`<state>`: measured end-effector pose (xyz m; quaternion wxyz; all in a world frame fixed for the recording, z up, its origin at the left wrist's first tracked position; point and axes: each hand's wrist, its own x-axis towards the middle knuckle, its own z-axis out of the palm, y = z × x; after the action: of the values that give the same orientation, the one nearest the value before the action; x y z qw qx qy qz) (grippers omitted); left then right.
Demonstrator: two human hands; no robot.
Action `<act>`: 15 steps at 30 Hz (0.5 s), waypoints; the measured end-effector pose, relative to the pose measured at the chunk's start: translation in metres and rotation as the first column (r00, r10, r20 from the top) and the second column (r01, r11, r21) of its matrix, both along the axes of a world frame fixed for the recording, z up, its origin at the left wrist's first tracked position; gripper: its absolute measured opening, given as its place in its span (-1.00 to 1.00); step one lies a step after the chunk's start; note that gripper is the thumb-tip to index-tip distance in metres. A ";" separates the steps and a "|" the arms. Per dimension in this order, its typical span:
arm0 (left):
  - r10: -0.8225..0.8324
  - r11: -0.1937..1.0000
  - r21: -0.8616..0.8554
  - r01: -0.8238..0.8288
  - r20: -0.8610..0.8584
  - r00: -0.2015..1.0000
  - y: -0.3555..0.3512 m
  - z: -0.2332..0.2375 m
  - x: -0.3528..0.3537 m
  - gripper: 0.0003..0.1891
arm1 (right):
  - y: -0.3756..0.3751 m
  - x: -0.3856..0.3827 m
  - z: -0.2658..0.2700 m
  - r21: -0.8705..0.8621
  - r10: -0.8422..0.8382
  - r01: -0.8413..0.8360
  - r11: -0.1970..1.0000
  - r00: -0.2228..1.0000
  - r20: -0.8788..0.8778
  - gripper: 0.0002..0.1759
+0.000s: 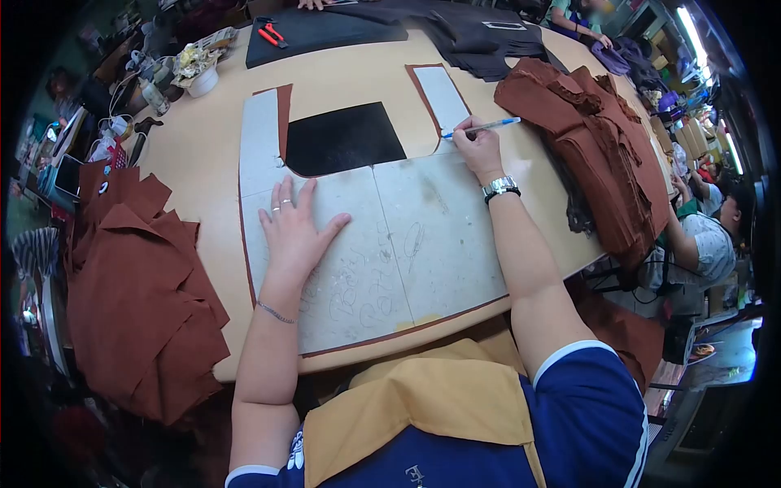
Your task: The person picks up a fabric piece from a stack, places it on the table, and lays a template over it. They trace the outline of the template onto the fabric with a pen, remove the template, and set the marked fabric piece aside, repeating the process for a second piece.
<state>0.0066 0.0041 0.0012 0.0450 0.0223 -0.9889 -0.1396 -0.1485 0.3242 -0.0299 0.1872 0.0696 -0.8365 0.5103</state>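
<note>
My left hand point(293, 232) lies flat, fingers spread, on a large grey-white pattern template point(443, 244) with two upright arms and handwriting on it. Beneath the template is a brown sheet of leather or fabric point(284, 122), its edge showing along the sides and bottom. Between the fingers of my right hand point(477, 151) is a pen point(498, 124) with a blue end. Its tip is at the inner edge of the template's right arm, near the inside corner. A black rectangular piece point(346, 137) sits in the opening between the arms.
Brown pieces are heaped at the table's left edge point(146, 301) and stacked at the right point(594, 146). At the back lie dark material point(480, 41) and a red-handled tool point(272, 34). A white container point(199, 80) stands back left. Other people are at the far side and right.
</note>
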 end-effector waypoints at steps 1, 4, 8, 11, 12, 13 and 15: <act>0.000 1.000 0.002 0.000 -0.003 1.000 0.000 0.000 0.000 -0.13 | 0.000 0.000 0.000 -0.010 -0.003 0.003 1.000 1.000 -0.010 -0.85; 0.013 1.000 0.002 -0.013 -0.020 1.000 0.001 0.002 0.001 -0.17 | 0.001 -0.004 -0.004 -0.012 0.020 -0.020 1.000 1.000 -0.005 -0.86; 0.010 1.000 0.020 -0.009 -0.034 0.999 -0.002 0.002 0.002 -0.18 | 0.006 -0.007 -0.005 -0.241 0.043 -0.026 0.970 0.997 0.068 -0.84; 0.013 1.000 0.017 -0.012 -0.036 0.999 0.001 0.004 0.005 -0.17 | 0.010 0.005 0.010 -0.475 0.058 0.009 0.880 0.990 0.127 -0.79; 0.008 1.000 0.013 -0.007 -0.028 1.000 0.002 0.003 0.006 -0.16 | 0.015 0.017 0.013 -0.399 0.014 0.034 0.917 0.993 0.117 -0.77; 0.007 1.000 0.011 -0.007 -0.018 1.000 0.002 0.004 0.008 -0.15 | 0.020 0.030 0.015 -0.317 -0.026 0.058 0.947 0.994 0.105 -0.75; -0.048 0.999 0.020 0.047 0.095 0.994 0.000 0.018 0.016 -0.14 | 0.043 0.063 0.016 0.247 -0.151 0.122 0.961 0.983 0.100 -0.73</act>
<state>0.0223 0.0042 0.0192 -0.0059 0.0058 -0.9889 -0.1483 -0.0859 0.3669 -0.0142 0.1622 0.0035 -0.9044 0.3946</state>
